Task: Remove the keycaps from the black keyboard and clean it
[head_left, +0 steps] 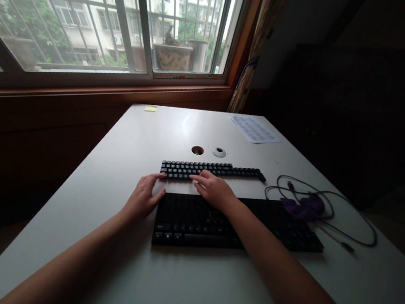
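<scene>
Several rows of loose black keycaps (178,170) with white lettering lie on a white table, behind a black keyboard (192,238). The keyboard's front row and space bar show; its upper part is too dark to make out clearly. My left hand (142,195) rests at the left end of the keycap rows, its index fingertip touching the front left keycap and its thumb apart, near the keyboard's corner. Over the keyboard's back edge reaches my right hand (214,190), index finger stretched to the front keycap row, other fingers loosely bent. Neither hand grips anything visible.
To the right, a black cable (351,198) loops around a purple cloth-like bundle (304,206). Printed sheets (255,129) and a yellow sticky note (151,108) lie at the table's far edge. Two round cable holes, one open (197,153), sit behind the keycaps. A barred window stands beyond.
</scene>
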`<state>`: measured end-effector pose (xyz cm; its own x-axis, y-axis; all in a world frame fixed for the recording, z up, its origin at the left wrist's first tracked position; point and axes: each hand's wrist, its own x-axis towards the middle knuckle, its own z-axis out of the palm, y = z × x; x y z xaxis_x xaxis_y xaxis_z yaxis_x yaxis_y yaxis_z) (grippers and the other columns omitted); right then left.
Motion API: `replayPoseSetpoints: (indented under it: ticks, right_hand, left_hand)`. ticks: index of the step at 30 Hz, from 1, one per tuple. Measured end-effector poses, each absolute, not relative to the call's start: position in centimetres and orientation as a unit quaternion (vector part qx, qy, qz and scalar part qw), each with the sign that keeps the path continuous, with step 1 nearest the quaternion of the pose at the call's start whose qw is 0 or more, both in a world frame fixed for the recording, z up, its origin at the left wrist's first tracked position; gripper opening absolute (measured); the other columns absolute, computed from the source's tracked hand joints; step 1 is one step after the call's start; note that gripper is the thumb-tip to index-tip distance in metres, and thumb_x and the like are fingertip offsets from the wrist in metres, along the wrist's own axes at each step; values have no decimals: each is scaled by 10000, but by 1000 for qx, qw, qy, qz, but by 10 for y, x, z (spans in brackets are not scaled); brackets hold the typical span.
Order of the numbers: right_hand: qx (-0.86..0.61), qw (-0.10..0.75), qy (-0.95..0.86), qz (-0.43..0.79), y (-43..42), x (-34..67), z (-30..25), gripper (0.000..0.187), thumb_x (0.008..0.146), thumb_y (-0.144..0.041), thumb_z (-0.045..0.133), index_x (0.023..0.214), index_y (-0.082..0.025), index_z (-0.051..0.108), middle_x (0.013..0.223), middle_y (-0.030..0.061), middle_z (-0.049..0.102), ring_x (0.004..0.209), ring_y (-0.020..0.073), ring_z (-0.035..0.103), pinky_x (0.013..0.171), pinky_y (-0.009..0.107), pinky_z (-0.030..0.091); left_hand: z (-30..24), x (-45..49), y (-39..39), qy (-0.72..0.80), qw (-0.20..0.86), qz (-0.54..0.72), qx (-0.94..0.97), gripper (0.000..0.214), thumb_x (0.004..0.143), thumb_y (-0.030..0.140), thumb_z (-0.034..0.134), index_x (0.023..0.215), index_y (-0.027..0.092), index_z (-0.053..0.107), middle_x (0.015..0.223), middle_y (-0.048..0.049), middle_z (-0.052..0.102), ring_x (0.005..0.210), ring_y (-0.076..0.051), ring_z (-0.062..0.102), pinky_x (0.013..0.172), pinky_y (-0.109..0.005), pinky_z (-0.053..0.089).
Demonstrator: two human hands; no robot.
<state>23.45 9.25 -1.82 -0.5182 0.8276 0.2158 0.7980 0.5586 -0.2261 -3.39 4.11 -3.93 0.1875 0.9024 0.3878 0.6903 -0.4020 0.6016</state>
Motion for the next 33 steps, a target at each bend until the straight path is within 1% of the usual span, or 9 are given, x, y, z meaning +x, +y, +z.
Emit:
replayPoseSetpoints:
  ticks: [14, 25, 33]
  right_hand:
    - [-467, 147, -871, 42, 92, 234, -18, 347, 976, -340, 486, 1295, -318, 621, 1086, 35, 624, 877, 161, 644, 755, 257, 475]
    - [-468, 146, -870, 55, 92, 234, -15, 349, 980, -340, 484, 1299, -311, 621, 1091, 43, 622, 889, 158, 643, 781, 256, 481]
    - [-469, 145, -869, 64, 93, 234, -15, 348, 978, -340, 487, 1297, -305, 624, 1102, 48, 616, 897, 155, 636, 794, 256, 480]
  left_hand:
    - [-37, -33, 41, 528, 144, 353, 759, 381, 909, 244, 556, 1287, 241, 512, 1318, -84, 592, 1236, -270, 524, 1038, -468, 470]
    - [-37, -34, 40, 522, 141, 354, 763, 379, 907, 233, 563, 1282, 245, 516, 1326, -84, 596, 1239, -278, 517, 1028, -484, 464]
    - [-36, -33, 40, 525, 142, 351, 762, 369, 906, 233, 561, 1273, 248, 523, 1330, -78, 596, 1252, -270, 513, 1027, -465, 469]
